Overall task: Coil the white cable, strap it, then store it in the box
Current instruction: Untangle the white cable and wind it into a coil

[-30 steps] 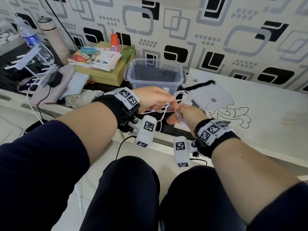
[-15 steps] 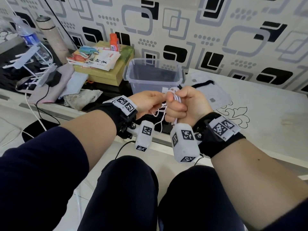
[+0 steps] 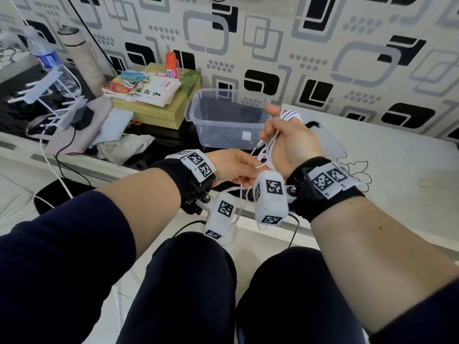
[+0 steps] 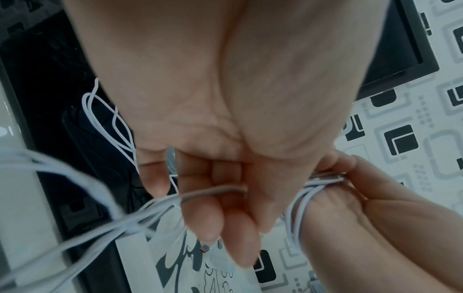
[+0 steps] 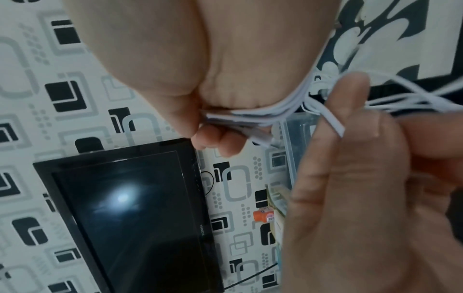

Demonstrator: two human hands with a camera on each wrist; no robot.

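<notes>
The white cable (image 3: 289,114) is looped in several turns around my right hand (image 3: 280,131), which is raised in front of the clear plastic box (image 3: 198,112). In the right wrist view the thumb and fingers of that hand pinch the cable (image 5: 250,117) bundle, with a plug sticking out. My left hand (image 3: 244,170) sits lower, just left of it. Its curled fingers (image 4: 200,214) grip a loose strand of the cable (image 4: 213,193), and more slack hangs below toward my knees. A black strip (image 3: 313,124) lies on a white pouch behind the right hand.
A stack of books on a yellow-green box (image 3: 159,105) with an orange bottle (image 3: 172,64) stands left of the clear box. Farther left are a thermos (image 3: 82,60), a water bottle (image 3: 47,58) and a white rack. A black screen (image 5: 130,214) hangs on the patterned wall.
My right hand has risen and turned toward the box with the cable loops around it. The left hand stayed low, still holding the trailing strand.
</notes>
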